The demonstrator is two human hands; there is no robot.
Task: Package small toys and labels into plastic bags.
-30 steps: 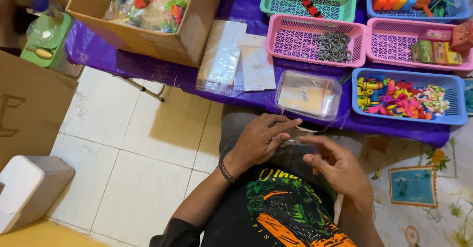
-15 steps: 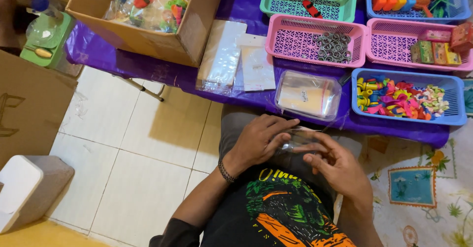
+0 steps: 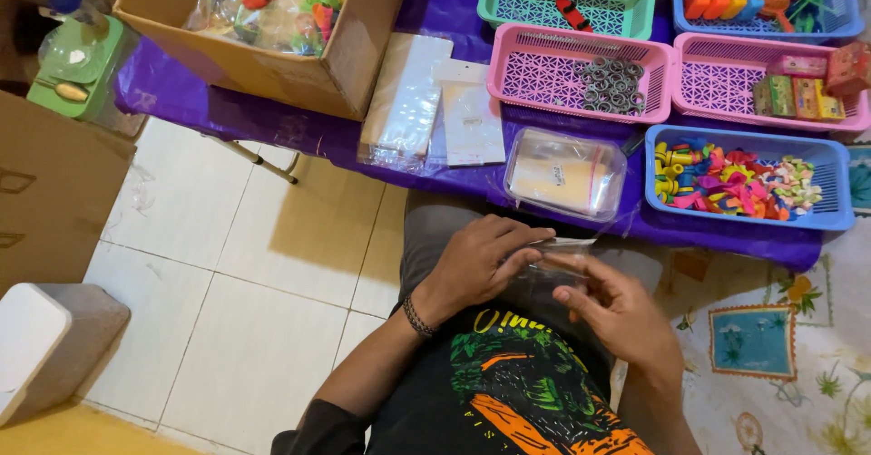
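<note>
Left to right. Cardboard box (image 3: pixel 272 47) at 11 o'clock holds bagged toys, sits on the purple cloth (image 3: pixel 299 128). Flat clear bags (image 3: pixel 408 101) lie next to it at 12, then a clear tub (image 3: pixel 564 172) just right of them. Pink basket (image 3: pixel 581 69) has metal rings; blue basket (image 3: pixel 748 178) at 2 o'clock is full of small coloured toys.

Hands are over the lap, below the table edge. Left hand (image 3: pixel 476 264) has fingers curled, pinching the left end of a small clear bag (image 3: pixel 558 260). Right hand (image 3: pixel 621 314) at 4 o'clock from it: fingers partly bent, thumb and forefinger on the bag's right edge. Bag sits between both hands, roughly level.

Versus 0.5 s ago: almost no change. Both hands in the same spot, same grip on the bag, right fingers slightly more spread. Table items unmoved.
</note>
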